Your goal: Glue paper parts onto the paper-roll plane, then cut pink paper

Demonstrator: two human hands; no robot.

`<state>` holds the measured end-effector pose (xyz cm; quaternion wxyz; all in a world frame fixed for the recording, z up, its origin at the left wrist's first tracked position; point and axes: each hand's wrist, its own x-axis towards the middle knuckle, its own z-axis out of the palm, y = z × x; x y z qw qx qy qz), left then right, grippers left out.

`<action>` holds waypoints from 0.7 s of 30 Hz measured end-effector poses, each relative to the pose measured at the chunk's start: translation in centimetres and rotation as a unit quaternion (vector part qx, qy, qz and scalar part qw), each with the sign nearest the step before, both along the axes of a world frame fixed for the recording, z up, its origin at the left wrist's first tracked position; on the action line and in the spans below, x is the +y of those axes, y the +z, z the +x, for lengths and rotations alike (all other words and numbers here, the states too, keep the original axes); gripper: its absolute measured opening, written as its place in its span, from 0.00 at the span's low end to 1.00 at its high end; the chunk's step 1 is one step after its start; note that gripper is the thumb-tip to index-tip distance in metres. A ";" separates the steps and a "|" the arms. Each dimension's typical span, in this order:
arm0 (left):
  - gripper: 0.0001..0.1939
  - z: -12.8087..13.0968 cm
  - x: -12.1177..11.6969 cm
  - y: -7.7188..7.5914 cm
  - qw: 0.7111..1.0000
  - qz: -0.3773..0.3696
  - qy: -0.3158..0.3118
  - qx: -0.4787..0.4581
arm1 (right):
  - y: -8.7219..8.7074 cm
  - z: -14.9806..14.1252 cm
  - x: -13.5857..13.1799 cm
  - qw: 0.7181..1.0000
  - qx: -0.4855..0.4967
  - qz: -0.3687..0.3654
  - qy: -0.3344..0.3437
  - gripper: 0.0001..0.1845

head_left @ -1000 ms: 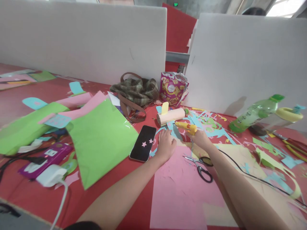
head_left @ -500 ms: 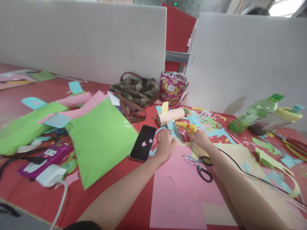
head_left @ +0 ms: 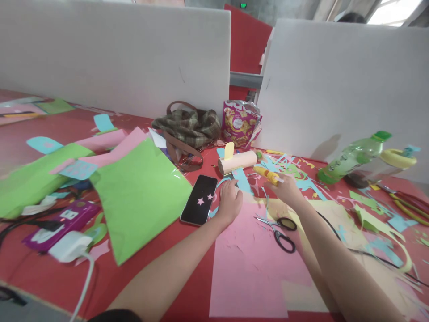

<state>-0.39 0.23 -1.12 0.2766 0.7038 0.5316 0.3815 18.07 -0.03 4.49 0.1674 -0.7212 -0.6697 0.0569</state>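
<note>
My right hand [head_left: 288, 191] is closed around a yellow glue gun [head_left: 267, 175], whose nozzle points left toward a light blue paper strip [head_left: 243, 181]. Beside that strip, my left hand [head_left: 230, 201] rests low on the table, thumb apart from the bent fingers. Its fingertips are near the blue paper; whether they press on it I cannot tell. Just beyond lies a pale pink paper roll [head_left: 239, 162] with a yellow rounded tab [head_left: 229, 150] standing on it. Black-handled scissors [head_left: 279, 230] lie partly open on a pink sheet [head_left: 250, 268] between my forearms.
A phone [head_left: 197, 208] with two pink stars lies left of my left hand. Green sheets [head_left: 144, 197] cover the left side. Behind are a plaid bag [head_left: 192, 125] and a snack pouch [head_left: 240, 123]. A green bottle [head_left: 355, 156], pliers [head_left: 409, 205] and paper scraps [head_left: 298, 172] lie right.
My right hand has moved slightly right with the glue gun, away from the roll, baring more of the blue strip. My left hand stays nearly in place.
</note>
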 end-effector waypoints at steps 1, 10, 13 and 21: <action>0.19 0.0 0.0 0.0 1.000 -0.001 0.000 -0.003 | 0.0 0.4 0.1 1.000 0.002 -0.002 -0.011 0.13; 0.18 0.1 0.1 0.3 0.999 -0.011 -0.001 -0.041 | -1.4 2.1 0.2 0.999 0.029 -0.025 -0.011 0.17; 0.17 0.0 0.2 0.4 0.997 -0.028 0.003 -0.065 | -1.7 2.1 0.2 0.999 0.027 -0.026 -0.005 0.18; 0.14 -0.1 0.6 0.5 0.983 -0.082 0.033 -0.158 | -0.6 3.2 -2.1 0.997 -0.063 -0.027 -0.024 0.16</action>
